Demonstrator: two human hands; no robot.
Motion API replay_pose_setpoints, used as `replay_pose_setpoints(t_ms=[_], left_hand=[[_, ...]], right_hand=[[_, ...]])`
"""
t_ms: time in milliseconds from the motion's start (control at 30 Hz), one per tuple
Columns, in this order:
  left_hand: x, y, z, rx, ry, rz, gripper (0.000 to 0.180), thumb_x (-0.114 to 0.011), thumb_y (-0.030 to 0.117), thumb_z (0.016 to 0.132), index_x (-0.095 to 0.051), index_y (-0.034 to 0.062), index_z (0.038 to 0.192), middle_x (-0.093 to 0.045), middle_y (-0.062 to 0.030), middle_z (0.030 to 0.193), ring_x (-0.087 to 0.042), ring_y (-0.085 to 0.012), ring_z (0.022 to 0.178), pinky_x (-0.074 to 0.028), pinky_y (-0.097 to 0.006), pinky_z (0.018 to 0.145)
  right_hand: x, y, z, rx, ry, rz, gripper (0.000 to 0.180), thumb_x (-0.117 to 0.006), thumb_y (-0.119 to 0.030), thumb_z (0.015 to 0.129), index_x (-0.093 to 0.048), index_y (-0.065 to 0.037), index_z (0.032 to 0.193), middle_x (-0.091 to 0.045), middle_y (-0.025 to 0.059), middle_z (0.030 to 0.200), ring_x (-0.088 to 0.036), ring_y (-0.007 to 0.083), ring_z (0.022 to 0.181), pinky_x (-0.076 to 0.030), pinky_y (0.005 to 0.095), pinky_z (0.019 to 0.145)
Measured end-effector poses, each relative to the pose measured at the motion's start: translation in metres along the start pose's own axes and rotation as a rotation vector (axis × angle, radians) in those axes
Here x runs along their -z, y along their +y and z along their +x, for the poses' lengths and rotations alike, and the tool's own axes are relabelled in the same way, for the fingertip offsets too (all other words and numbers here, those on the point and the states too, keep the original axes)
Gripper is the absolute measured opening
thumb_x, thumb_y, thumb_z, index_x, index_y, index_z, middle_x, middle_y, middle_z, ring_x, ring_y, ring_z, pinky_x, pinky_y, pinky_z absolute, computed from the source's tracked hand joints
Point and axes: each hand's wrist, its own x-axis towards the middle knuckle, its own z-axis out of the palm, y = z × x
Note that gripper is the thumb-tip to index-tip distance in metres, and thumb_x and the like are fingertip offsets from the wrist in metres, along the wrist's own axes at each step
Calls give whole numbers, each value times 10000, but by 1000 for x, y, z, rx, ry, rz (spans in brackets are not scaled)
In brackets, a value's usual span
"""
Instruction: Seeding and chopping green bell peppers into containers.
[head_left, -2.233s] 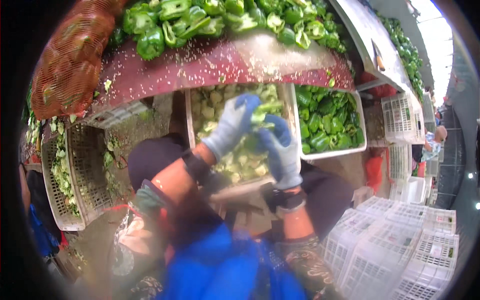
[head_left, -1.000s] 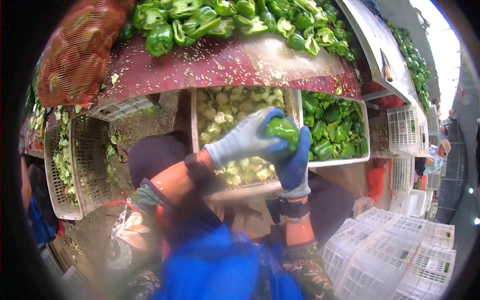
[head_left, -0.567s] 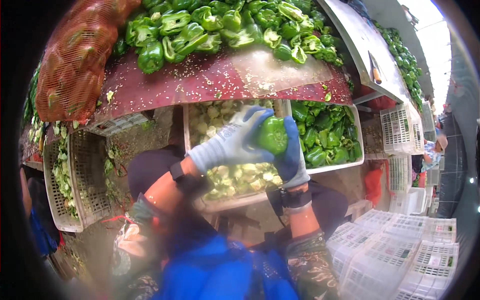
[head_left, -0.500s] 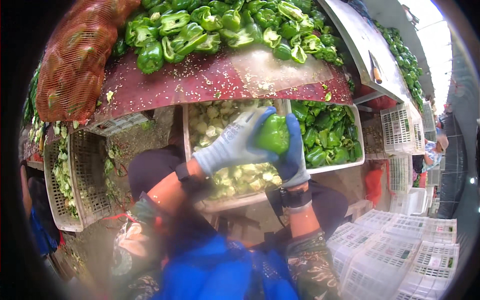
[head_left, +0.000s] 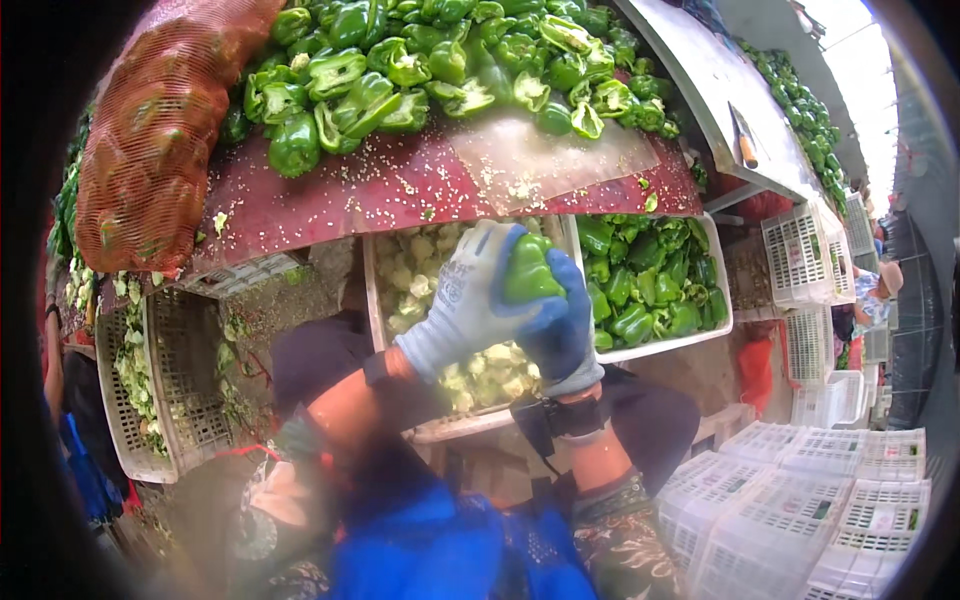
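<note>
Bright daylight w/ glare top right, heavy fisheye bend + dark rim, bottom foreground blurred.

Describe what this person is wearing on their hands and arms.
Both hands wear knit work gloves. The left glove is pale grey-white with dark print on its back and blue-coated fingertips. The right glove shows mostly its blue coating, with a grey knit cuff. A dark strap circles the right wrist, above a patterned sleeve. The left forearm is bare.
</note>
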Motion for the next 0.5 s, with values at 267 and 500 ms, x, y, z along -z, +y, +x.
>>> replay_pose_setpoints(t_ms=[267, 500], left_hand=[[-19, -62, 12, 512, 128, -662, 549, -781, 308, 788, -522, 3, 1163, -624, -93, 1031, -595, -158, 940, -504, -309, 840], [-24, -149, 94, 438, 104, 303, 525, -613, 465, 889, -483, 121, 1263, -590, -228, 1088, -606, -391, 966, -485, -467, 827]], right_hand=[[19, -17, 31, 57, 254, -718, 603, -509, -586, 923, -520, -103, 1283, -621, 88, 1036, -609, 193, 933, -538, 393, 783], [95, -276, 108, 924, 708, -1816, 488, -640, -335, 894, -555, 34, 1203, -587, 252, 1178, -557, 340, 1109, -441, 422, 960]])
